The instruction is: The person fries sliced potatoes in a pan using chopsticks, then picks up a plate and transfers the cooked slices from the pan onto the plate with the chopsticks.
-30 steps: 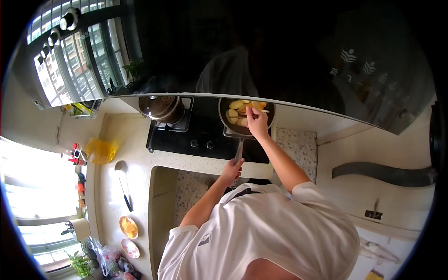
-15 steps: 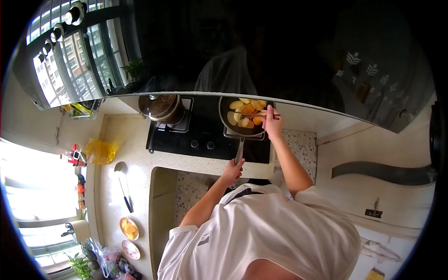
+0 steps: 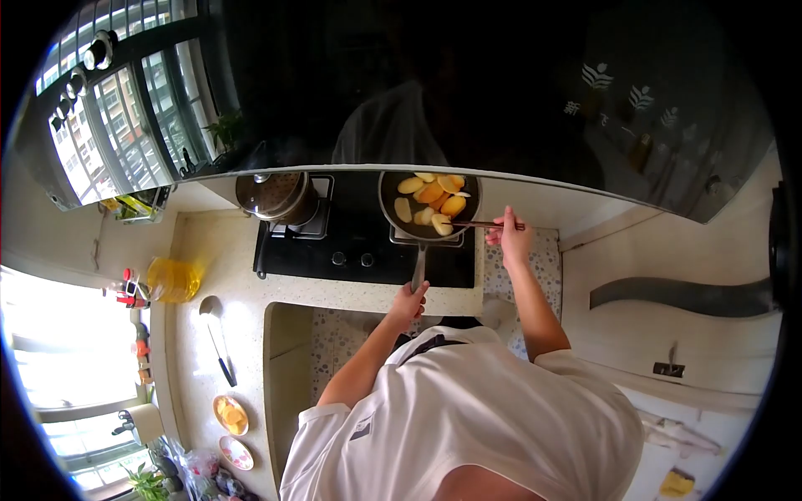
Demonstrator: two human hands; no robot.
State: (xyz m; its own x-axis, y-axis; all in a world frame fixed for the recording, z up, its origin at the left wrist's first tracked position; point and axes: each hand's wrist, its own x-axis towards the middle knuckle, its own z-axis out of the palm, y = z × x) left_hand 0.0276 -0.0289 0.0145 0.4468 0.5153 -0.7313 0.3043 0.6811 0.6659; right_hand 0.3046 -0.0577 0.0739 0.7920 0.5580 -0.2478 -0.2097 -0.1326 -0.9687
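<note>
A frying pan (image 3: 388, 200) sits on the right burner of the black gas stove (image 3: 322, 260). Several pale and golden-brown slices (image 3: 431, 194), which look like potato, lie inside it. Its handle points toward me, and my left hand (image 3: 408, 303) is wrapped round the end. To the right of the pan, my right hand (image 3: 511, 239) grips a pair of chopsticks (image 3: 484, 224). Their tips reach over the pan's front right edge and touch a pale slice (image 3: 442, 224) there.
A range hood (image 3: 501, 100) overhangs the stove. On the left burner stands a lidded pot (image 3: 276, 199). The left counter holds an oil jug (image 3: 174, 280), a ladle (image 3: 217, 338), a plate of yellow slices (image 3: 230, 415) and a patterned plate (image 3: 236, 452).
My right hand has moved right and slightly down, drawing the chopsticks from the pan's middle to its lower right edge. Some slices have shifted. My left hand keeps its hold.
</note>
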